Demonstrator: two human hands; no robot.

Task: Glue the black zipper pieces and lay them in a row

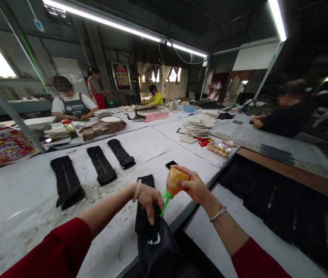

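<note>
My right hand (194,186) is closed around a squeeze bottle (176,180) of amber liquid, tilted so its green nozzle points down. The nozzle tip is close to a black boot-shaft-like piece (158,251) at the table's front edge, beside my left fingers. With fingers bent down, my left hand (150,200) grips the upper part of that piece. A white patch (154,240) shows on the black material just below my fingers. Three similar black pieces, each with a zip-like line down it, lie to the left; the nearest black piece (67,181) stands slightly flared at its lower end.
A dark phone (171,165) lies behind the bottle. Farther back are paper stacks (195,128), a clear food pack (219,148), a blue basin (190,108) and a red-capped jar (69,128). Several people work around the tables. More black pieces (268,204) lie low at right.
</note>
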